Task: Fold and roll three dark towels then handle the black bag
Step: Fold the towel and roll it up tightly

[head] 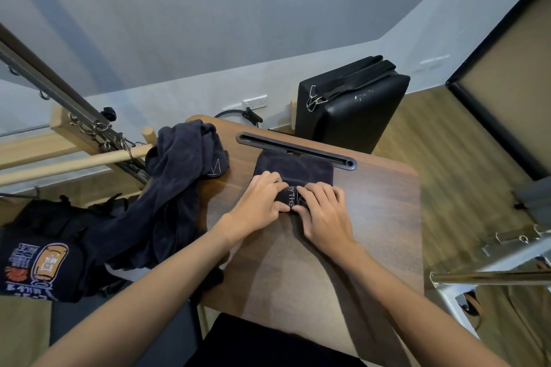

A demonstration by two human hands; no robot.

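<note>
A dark folded towel (pixel 295 170) lies flat on the small wooden table (pixel 372 217), its near end rolled up with white lettering showing between my hands. My left hand (pixel 259 199) grips the left part of the roll with curled fingers. My right hand (pixel 323 211) grips the right part the same way. Loose dark towels (pixel 173 188) lie in a crumpled heap over the table's left edge. A black bag (pixel 38 259) with a printed graphic sits low at the left, partly under that heap.
A grey slot (pixel 298 149) runs across the table's far edge just beyond the towel. A black padded box (pixel 351 107) with a strap stands behind the table. Wooden bars, springs and chains (pixel 98 134) are at the left; metal frame parts (pixel 492 274) at the right.
</note>
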